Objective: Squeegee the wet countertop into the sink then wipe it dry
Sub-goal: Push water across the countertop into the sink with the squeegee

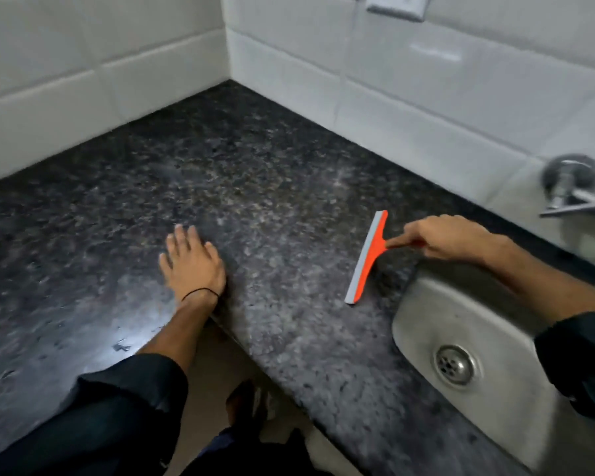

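Observation:
An orange squeegee (368,257) with a grey rubber blade stands on the dark speckled granite countertop (255,187), just left of the steel sink (437,317). My right hand (443,237) is closed around its handle, reaching in over the sink's back corner. The blade runs from far to near, its edge down on the stone. My left hand (191,261) lies flat on the counter near the front inner corner, fingers spread, holding nothing. A wet sheen with droplets shows on the counter at the lower left (117,341).
White tiled walls (426,80) close the counter at the back and left, meeting in a corner. A chrome tap (571,187) juts from the wall above the sink. The sink drain (455,364) is uncovered. The counter's front edge drops to the floor by my feet (248,403).

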